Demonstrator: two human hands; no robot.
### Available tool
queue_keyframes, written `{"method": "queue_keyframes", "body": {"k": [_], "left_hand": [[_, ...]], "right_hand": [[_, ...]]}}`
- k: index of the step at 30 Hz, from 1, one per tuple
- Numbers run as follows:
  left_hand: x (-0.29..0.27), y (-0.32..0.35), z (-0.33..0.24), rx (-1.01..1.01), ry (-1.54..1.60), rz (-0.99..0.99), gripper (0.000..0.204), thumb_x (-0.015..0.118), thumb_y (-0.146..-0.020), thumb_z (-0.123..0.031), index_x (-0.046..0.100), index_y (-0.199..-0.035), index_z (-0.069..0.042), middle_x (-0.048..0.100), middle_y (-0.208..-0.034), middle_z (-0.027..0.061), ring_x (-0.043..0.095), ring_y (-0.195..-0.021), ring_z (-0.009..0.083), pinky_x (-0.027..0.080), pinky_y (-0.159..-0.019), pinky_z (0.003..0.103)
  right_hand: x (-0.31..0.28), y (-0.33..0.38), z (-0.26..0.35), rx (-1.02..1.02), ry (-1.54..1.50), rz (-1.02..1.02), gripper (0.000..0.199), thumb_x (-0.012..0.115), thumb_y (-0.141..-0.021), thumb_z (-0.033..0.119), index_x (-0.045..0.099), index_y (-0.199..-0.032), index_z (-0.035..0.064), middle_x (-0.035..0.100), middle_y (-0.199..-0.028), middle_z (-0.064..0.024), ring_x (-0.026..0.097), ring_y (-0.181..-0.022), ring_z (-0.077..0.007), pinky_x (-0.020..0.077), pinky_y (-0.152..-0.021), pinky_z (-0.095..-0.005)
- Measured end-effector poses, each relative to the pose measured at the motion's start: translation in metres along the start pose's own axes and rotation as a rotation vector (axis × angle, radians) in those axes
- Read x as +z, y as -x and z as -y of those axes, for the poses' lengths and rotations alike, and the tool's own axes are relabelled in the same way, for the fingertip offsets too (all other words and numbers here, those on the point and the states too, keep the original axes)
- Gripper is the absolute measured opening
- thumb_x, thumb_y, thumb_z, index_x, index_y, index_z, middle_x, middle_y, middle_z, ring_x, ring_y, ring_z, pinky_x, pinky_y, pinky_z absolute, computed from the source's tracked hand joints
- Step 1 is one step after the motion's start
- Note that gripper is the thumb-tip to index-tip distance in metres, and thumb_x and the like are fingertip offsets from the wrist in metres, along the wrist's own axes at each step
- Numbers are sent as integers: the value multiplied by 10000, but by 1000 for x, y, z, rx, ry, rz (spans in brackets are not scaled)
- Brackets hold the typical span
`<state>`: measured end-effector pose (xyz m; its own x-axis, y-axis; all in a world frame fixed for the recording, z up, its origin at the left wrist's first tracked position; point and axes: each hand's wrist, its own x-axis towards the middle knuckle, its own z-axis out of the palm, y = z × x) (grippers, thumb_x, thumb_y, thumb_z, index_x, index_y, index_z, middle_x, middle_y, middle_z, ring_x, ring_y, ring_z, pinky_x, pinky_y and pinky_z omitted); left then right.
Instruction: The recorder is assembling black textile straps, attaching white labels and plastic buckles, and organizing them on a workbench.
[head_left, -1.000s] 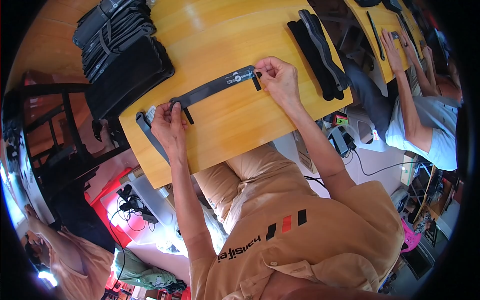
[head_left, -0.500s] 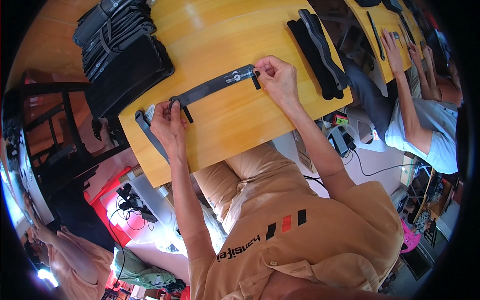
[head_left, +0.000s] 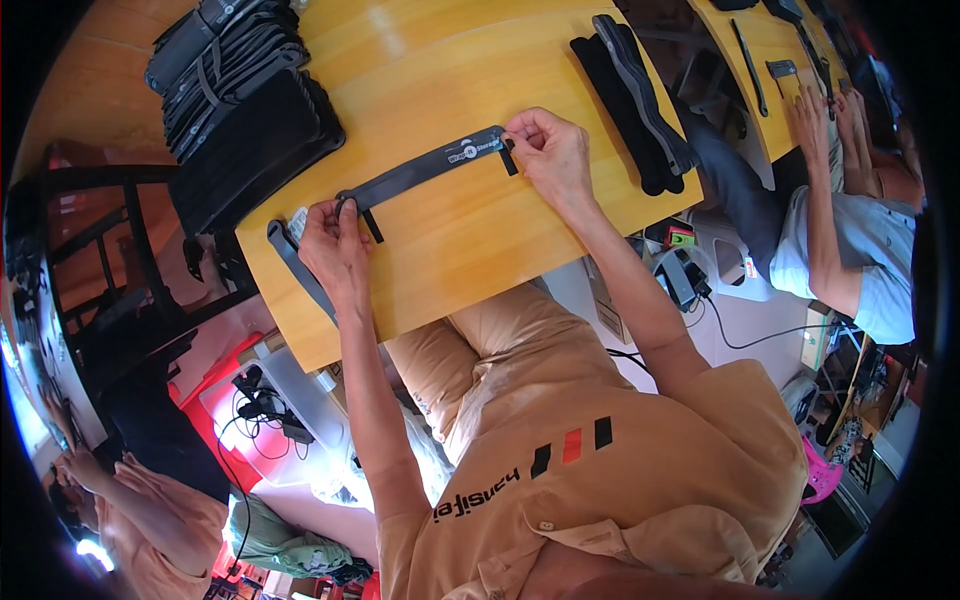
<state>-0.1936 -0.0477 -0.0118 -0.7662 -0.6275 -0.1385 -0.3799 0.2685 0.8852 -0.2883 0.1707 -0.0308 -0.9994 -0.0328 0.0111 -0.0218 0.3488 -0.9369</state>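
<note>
A dark grey fabric strap (head_left: 415, 173) with pale print near its right end stretches over the wooden table (head_left: 450, 245). My left hand (head_left: 338, 250) pinches its left end between thumb and fingers. At the other end my right hand (head_left: 552, 155) pinches the strap's rounded tip. Two short black tabs hang down from the strap, one beside each hand. Just left of my left hand lies another grey strap (head_left: 300, 270), with a small whitish label by it, partly hidden by the hand.
A thick pile of black straps (head_left: 245, 110), partly banded together, stands at the table's left. Several black and grey straps (head_left: 640, 105) lie along the right edge. People work at both sides; one has hands (head_left: 815, 125) over another table. Below left is a bin with cables (head_left: 265, 405).
Both my hands keep their pinch on the strap and hardly move. The co-worker's hands at the right have shifted, uncovering a small dark piece on that table.
</note>
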Motion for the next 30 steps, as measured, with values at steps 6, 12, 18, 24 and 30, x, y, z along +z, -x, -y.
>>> {"method": "queue_keyframes", "body": {"k": [6, 12, 18, 24, 30], "left_hand": [[1, 1, -1, 5, -33, -4, 144, 592, -852, -126, 569, -841, 16, 534, -608, 21, 463, -465, 59, 367, -428, 201], [2, 0, 2, 26, -48, -15, 156, 595, -850, -132, 569, -839, 21, 537, -592, 31, 469, -456, 68, 366, -424, 210], [2, 0, 1, 49, -84, -33, 169, 607, -841, -140, 577, -831, 26, 543, -584, 43, 482, -450, 83, 371, -422, 224], [4, -1, 9, 104, -43, -77, 148, 621, -822, -93, 569, -804, 45, 558, -555, 69, 501, -424, 98, 373, -407, 236], [7, 1, 6, 146, -50, -121, 123, 628, -806, -73, 571, -775, 32, 549, -539, 63, 499, -422, 102, 367, -406, 245]], "right_hand": [[0, 0, 0, -13, 18, -3, 48, 642, -751, -36, 619, -787, -12, 570, -618, 6, 501, -547, -36, 417, -499, -186], [0, 0, 1, -30, 50, -10, 54, 643, -733, -18, 620, -781, -9, 596, -617, -38, 547, -541, -86, 447, -514, -226], [1, 1, 0, -53, 92, -18, 74, 643, -718, 5, 619, -787, -2, 620, -628, -77, 592, -543, -151, 474, -531, -271], [3, -1, -6, -74, 112, -20, 77, 633, -704, 14, 620, -780, 20, 621, -632, -74, 600, -557, -171, 474, -548, -289], [3, -1, -6, -118, 143, -27, 57, 625, -700, 20, 609, -752, 39, 622, -637, -69, 609, -579, -186, 475, -563, -301]]}}
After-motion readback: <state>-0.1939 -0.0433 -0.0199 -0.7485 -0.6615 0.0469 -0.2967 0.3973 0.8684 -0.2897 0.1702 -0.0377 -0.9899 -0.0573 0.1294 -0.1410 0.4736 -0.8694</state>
